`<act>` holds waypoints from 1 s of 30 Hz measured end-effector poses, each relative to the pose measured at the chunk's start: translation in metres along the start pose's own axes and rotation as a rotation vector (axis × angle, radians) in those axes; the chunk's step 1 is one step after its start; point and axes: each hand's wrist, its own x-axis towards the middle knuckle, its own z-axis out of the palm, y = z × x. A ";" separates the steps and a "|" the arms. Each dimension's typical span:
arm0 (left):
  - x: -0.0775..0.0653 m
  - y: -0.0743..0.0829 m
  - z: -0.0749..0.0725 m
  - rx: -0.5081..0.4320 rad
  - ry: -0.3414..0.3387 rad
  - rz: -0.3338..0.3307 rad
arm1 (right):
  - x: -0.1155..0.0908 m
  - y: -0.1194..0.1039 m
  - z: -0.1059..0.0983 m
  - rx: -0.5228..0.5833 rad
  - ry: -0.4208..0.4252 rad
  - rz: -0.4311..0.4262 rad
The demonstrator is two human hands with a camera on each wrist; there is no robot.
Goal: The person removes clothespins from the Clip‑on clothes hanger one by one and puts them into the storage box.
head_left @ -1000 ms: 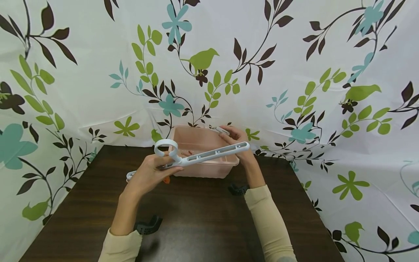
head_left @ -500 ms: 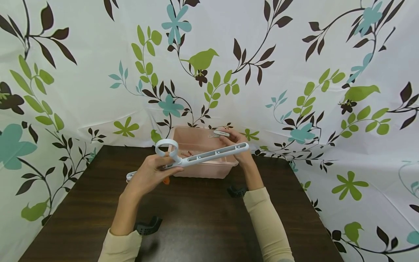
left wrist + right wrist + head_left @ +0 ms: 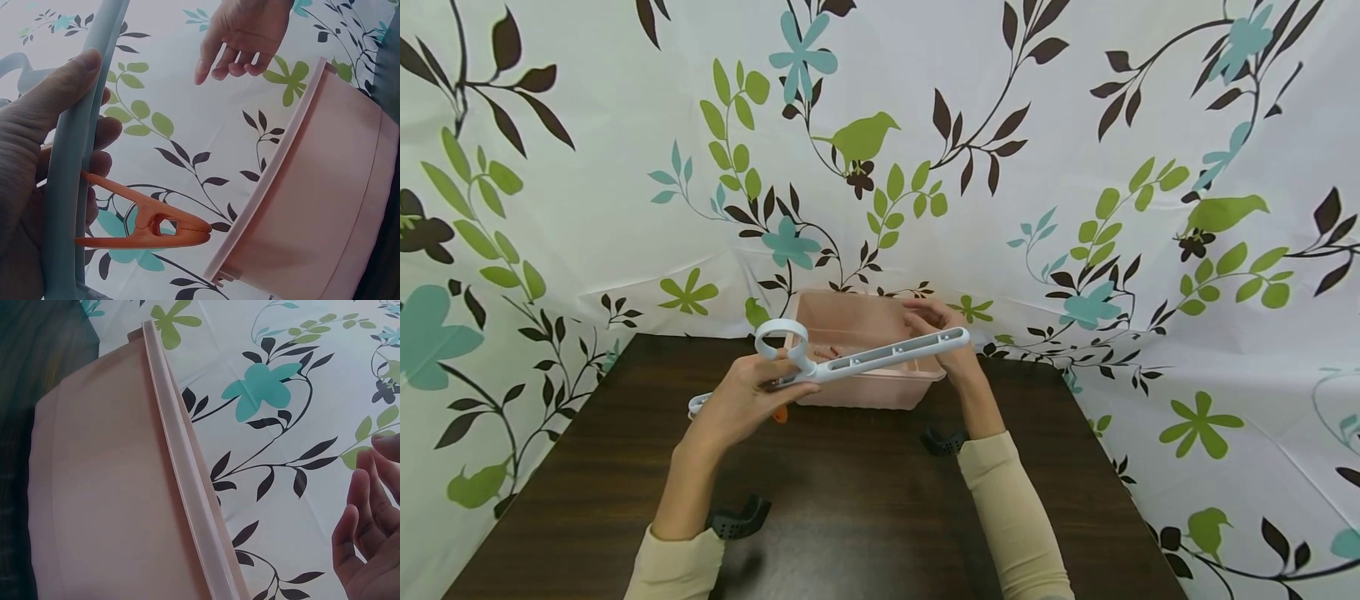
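My left hand [image 3: 741,396] grips a pale plastic hanger [image 3: 895,354] with a ring-shaped hook and a slotted bar, held slanting in front of the pink plastic bin [image 3: 857,392]. In the left wrist view, an orange clothespin [image 3: 147,228] sticks out from the bar, its two handle ends against it. My right hand [image 3: 953,342] is over the bin's right side with nothing between its loosely bent fingers. The right wrist view shows its fingertips [image 3: 359,487] beyond the bin's rim. A few small reddish items [image 3: 833,352] lie inside the bin, partly hidden by the hanger.
The bin stands at the back of a dark wooden table [image 3: 842,492]. A patterned cloth [image 3: 985,225] hangs close behind and along both sides. Black mounts [image 3: 741,517] are at both wrists.
The right hand moved a pale clothespin over the bin and let it go; the clothespin is now out of sight. The left hand and hanger have hardly moved.
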 end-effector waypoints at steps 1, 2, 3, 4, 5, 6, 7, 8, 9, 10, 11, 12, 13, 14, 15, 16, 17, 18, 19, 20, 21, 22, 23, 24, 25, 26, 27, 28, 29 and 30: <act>0.000 0.000 0.000 0.000 0.001 0.000 | 0.000 -0.001 0.000 0.001 -0.002 -0.002; 0.000 0.000 0.000 0.002 0.001 -0.001 | 0.000 -0.001 0.000 0.005 -0.004 -0.003; 0.000 0.000 0.000 0.003 0.001 -0.001 | -0.001 -0.001 0.000 0.009 -0.005 -0.006; 0.000 0.000 0.000 0.005 0.002 -0.001 | -0.001 -0.002 -0.001 0.017 -0.007 -0.005; 0.000 0.000 0.001 0.006 0.001 0.000 | -0.002 -0.002 -0.001 0.028 -0.009 -0.006; 0.000 0.000 0.001 0.004 -0.001 -0.001 | -0.003 -0.003 -0.001 0.040 -0.010 -0.005; 0.000 0.000 0.001 0.003 -0.002 -0.001 | -0.004 -0.005 -0.002 0.053 -0.009 -0.006; 0.001 -0.001 0.001 0.006 -0.003 0.000 | -0.006 -0.006 -0.002 0.069 -0.010 -0.007; 0.001 -0.001 0.001 0.007 -0.004 0.000 | -0.008 -0.008 -0.003 0.082 -0.009 -0.007; 0.001 -0.001 0.001 0.010 -0.004 0.000 | -0.010 -0.010 -0.003 0.097 -0.009 -0.008; 0.001 -0.001 0.001 0.014 -0.005 0.000 | -0.012 -0.012 -0.004 0.110 -0.010 -0.011; 0.001 -0.001 0.001 0.018 -0.005 -0.001 | -0.013 -0.014 -0.005 0.122 -0.008 -0.012; 0.001 -0.001 0.001 0.022 -0.006 -0.002 | -0.015 -0.016 -0.006 0.126 -0.006 -0.013; 0.002 -0.001 0.000 0.027 -0.007 -0.004 | -0.016 -0.018 -0.007 0.132 -0.006 -0.009; 0.002 -0.001 0.000 0.031 -0.007 -0.009 | -0.017 -0.020 -0.008 0.139 -0.003 -0.004; 0.002 -0.001 0.000 0.035 -0.009 -0.013 | -0.018 -0.022 -0.009 0.143 0.001 0.003; 0.002 -0.002 -0.001 0.037 -0.010 -0.018 | -0.018 -0.023 -0.010 0.147 0.007 0.011; 0.002 -0.002 -0.001 0.039 -0.011 -0.026 | -0.019 -0.024 -0.011 0.151 0.015 0.022; 0.002 -0.002 -0.002 0.040 -0.012 -0.035 | -0.019 -0.025 -0.012 0.153 0.021 0.031; 0.002 -0.002 -0.003 0.044 -0.014 -0.045 | -0.020 -0.026 -0.012 0.157 0.025 0.041; 0.002 -0.002 -0.003 0.049 -0.016 -0.055 | -0.020 -0.026 -0.013 0.156 0.031 0.049; 0.002 -0.001 -0.004 0.054 -0.021 -0.065 | -0.020 -0.025 -0.014 0.149 0.038 0.053; 0.002 -0.001 -0.005 0.054 -0.029 -0.078 | -0.021 -0.025 -0.015 0.140 0.042 0.053; 0.002 -0.001 -0.005 0.059 -0.037 -0.091 | -0.022 -0.025 -0.016 0.122 0.045 0.044; 0.001 -0.001 -0.006 0.066 -0.045 -0.104 | -0.024 -0.025 -0.017 0.103 0.045 0.028; 0.001 -0.001 -0.006 0.078 -0.052 -0.114 | -0.025 -0.026 -0.018 0.079 0.043 0.006; 0.001 -0.001 -0.007 0.090 -0.057 -0.124 | -0.028 -0.028 -0.019 0.051 0.040 -0.024; 0.000 -0.001 -0.008 0.104 -0.060 -0.133 | -0.030 -0.030 -0.019 0.010 0.034 -0.058; 0.000 -0.001 -0.008 0.117 -0.060 -0.142 | -0.032 -0.033 -0.019 -0.035 0.024 -0.095; -0.001 -0.001 -0.009 0.138 -0.055 -0.145 | -0.035 -0.037 -0.019 -0.069 0.009 -0.129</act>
